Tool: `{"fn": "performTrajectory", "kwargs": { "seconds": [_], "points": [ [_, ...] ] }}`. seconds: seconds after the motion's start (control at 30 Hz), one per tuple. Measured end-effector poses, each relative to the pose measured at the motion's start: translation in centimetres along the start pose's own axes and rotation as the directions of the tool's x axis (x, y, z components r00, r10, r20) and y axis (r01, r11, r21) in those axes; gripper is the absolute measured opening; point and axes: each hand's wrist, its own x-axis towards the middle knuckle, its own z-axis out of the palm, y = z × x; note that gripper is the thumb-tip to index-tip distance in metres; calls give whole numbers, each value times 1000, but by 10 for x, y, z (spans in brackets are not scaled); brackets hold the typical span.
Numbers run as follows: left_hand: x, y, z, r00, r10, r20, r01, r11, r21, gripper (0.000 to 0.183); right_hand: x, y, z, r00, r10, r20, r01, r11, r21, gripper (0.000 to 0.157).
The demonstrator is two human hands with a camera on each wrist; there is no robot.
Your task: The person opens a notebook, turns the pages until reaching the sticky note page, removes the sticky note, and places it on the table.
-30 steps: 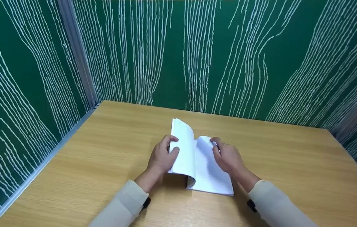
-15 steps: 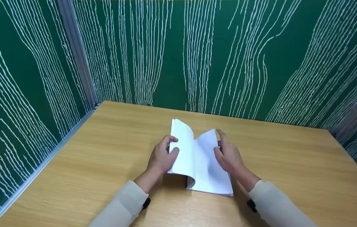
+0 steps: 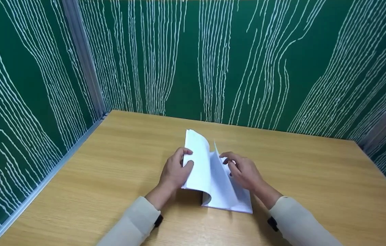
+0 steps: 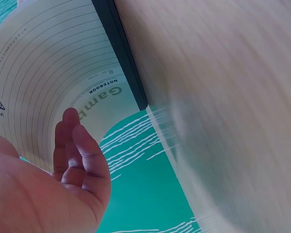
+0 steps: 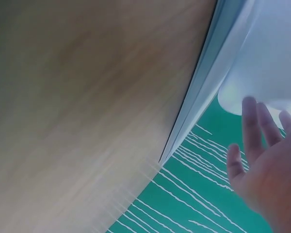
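An open notebook point(image 3: 198, 160) with white pages stands over the table, its right half lying low and its left half lifted and curved. My left hand point(image 3: 178, 168) grips the left half, thumb on the pages and fingers behind. The left wrist view shows the lined cover point(image 4: 94, 58) with "NOTEBOOK" lettering and a dark spine point(image 4: 121, 53); fingers of the left hand lie against it. A single page point(image 3: 223, 176) rises off the right half, tilted leftward. My right hand point(image 3: 245, 171) is just to its right, bent fingers at the page's underside and over the right half.
The wooden table point(image 3: 128, 143) spreads around the notebook. Green panels point(image 3: 186, 68) with wavy white lines enclose its back and sides, and a grey post point(image 3: 85, 54) stands at the far left corner.
The right hand lifted the page's far corner and pushed it leftward, so the page now stands up off the right half. The left hand and lifted left half have stayed put.
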Motion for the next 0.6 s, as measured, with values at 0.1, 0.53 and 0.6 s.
{"fn": "performTrajectory", "kwargs": {
  "seconds": [0.1, 0.53, 0.6],
  "points": [
    [0, 0, 0, 1000, -1, 3, 1, 1000, -5, 24, 0, -1, 0, 999, -12, 43, 12, 1000, -16, 35],
    [1, -1, -1, 1000, 28, -3, -28, 999, 15, 25, -1, -1, 0, 972, -19, 233, 44, 993, -106, 50],
    [1, 0, -1, 1000, 9, 8, -9, 1000, 0, 25, -1, -1, 0, 966, -6, 259, 36, 993, -110, 53]
  ]
}}
